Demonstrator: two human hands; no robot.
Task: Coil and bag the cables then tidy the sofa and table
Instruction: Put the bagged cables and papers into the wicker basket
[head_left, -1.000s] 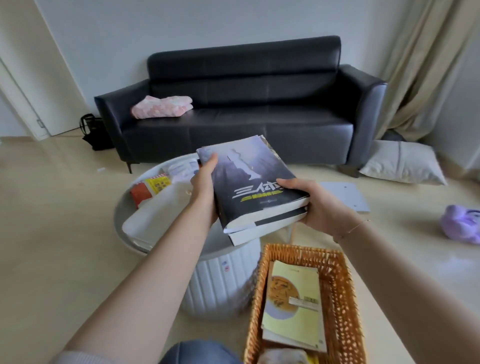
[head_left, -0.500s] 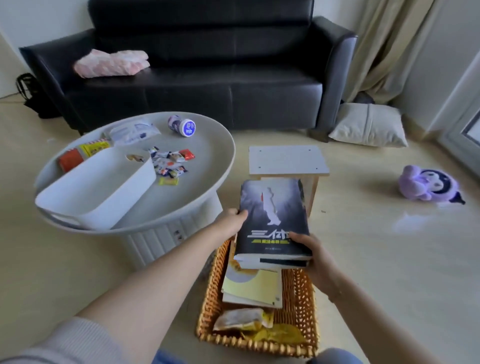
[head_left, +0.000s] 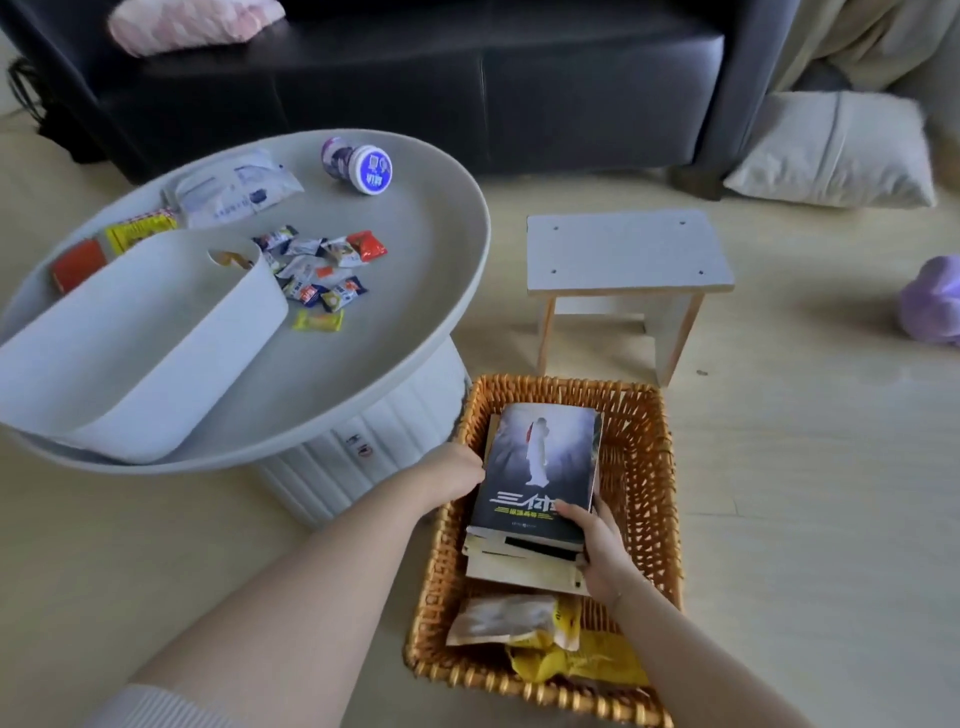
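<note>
Two hands lower the dark-covered paperback book (head_left: 540, 467) onto the pile inside the woven orange wicker basket (head_left: 649, 467) on the floor beside the round grey worktop (head_left: 415, 322): left hand (head_left: 457, 475) curled on the spine edge, right hand (head_left: 597, 540) pinching the near corner. Best set flat and square, fingers slid out sideways. Counted: one basket, at least three stacked books, one white stool (head_left: 623, 249), roughly a dozen wrapped sweets (head_left: 317, 270), one white tub (head_left: 145, 338).

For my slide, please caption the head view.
Both hands lower a dark book into the wicker basket beside the round table.
</note>
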